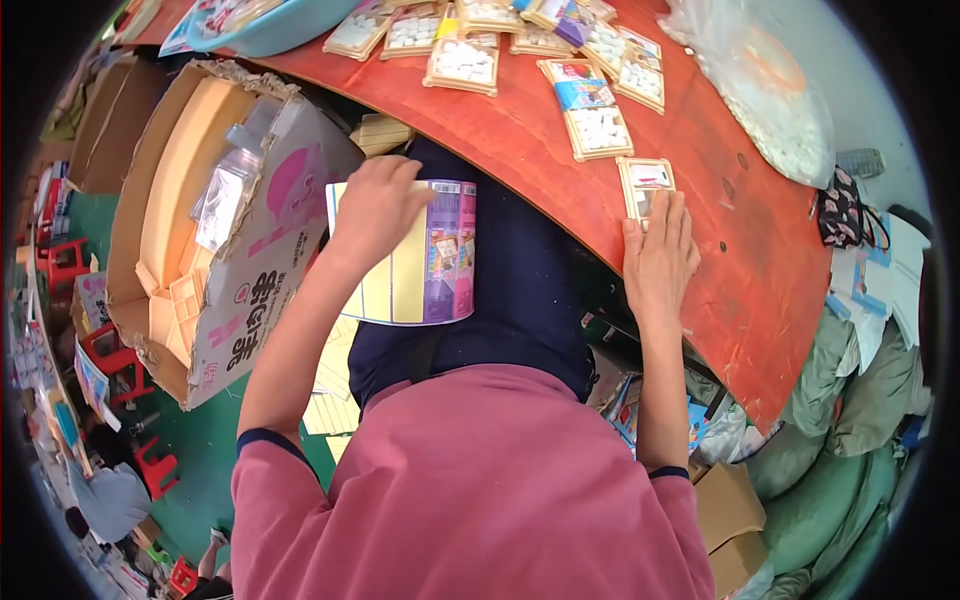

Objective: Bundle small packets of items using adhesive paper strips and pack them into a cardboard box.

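A sheet of purple labels (452,250) on pale yellow backing lies across my lap, its left part bare of labels. My left hand (382,205) is closed at the sheet's upper edge, fingers bent and the fingertips by the labels; the thumb is hidden. On the table's near edge lies a small wooden-coloured tray (648,176) with a white and red piece showing inside. My right hand (662,255) rests flat over its near half, fingers stretched out and thumb at its left side. Beyond it lies a tray of white pieces (598,128) with a colourful label around its far part.
Several trays of white pieces (465,64) sit at the red table's (740,290) far side. A clear bag of white pieces (790,120) lies far right, a blue basin (270,30) far left. Left of my lap stands an open cardboard box (285,215) holding empty trays (185,305).
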Motion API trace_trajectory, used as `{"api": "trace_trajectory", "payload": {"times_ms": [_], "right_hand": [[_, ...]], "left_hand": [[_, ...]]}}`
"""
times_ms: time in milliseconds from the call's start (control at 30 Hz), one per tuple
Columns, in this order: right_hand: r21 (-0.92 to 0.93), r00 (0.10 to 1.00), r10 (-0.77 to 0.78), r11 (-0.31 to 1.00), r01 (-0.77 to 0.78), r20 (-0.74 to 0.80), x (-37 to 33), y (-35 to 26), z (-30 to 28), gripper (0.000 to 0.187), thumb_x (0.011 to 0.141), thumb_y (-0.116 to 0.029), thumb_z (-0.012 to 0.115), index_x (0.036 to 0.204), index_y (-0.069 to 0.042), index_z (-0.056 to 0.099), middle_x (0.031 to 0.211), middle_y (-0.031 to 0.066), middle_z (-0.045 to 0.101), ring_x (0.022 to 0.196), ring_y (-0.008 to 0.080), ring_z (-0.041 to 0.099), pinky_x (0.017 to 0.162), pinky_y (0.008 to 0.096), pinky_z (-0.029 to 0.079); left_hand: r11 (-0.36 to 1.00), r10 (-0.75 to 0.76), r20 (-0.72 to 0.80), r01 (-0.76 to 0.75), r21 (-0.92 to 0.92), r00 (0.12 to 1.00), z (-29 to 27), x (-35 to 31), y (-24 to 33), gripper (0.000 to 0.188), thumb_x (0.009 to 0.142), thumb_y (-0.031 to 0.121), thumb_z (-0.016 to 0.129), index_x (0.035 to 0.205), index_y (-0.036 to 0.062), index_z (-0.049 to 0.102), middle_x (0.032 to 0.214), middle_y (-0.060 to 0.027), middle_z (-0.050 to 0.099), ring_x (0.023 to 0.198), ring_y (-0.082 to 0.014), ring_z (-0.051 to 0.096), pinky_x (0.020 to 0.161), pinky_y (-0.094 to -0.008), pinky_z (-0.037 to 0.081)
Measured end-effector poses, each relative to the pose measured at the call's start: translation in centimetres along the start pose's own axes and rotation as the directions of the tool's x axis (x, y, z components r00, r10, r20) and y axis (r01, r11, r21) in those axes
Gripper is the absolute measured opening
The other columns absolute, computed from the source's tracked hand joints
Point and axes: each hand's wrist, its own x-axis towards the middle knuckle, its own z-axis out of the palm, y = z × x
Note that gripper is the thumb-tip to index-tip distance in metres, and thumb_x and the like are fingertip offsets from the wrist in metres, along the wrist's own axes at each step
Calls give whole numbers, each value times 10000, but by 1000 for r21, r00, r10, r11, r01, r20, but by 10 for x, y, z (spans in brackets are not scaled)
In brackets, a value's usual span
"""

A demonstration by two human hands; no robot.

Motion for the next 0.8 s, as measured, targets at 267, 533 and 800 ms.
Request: {"api": "trace_trajectory", "payload": {"times_ms": [267,533,800], "right_hand": [[36,986,-98,994,103,-133,0,-23,-20,616,908,-388,511,1359,0,350,1394,225,351,1284,389,339,1043,521,263],[753,897,-415,541,374,-148,10,-145,23,254,811,-67,634,1057,-9,605,1121,149,584,1001,320,583,848,365,485],[714,822,-471,450,536,-321,34,-170,52,214,756,20,602,967,3,634,1002,114,620,895,285,589,772,351,498]], "left_hand": [[942,-167,348,254,-221,922,-14,-2,-13,284,733,180,702,926,6,588,898,-154,611,853,-337,590,735,-389,469],[887,-120,350,259,-382,929,-2,1,-24,165,773,113,645,873,-16,625,797,-158,610,743,-293,609,663,-370,462],[763,-262,475,481,-432,840,6,-4,-35,175,854,182,578,915,35,651,817,-103,642,759,-228,619,698,-334,469]]}}
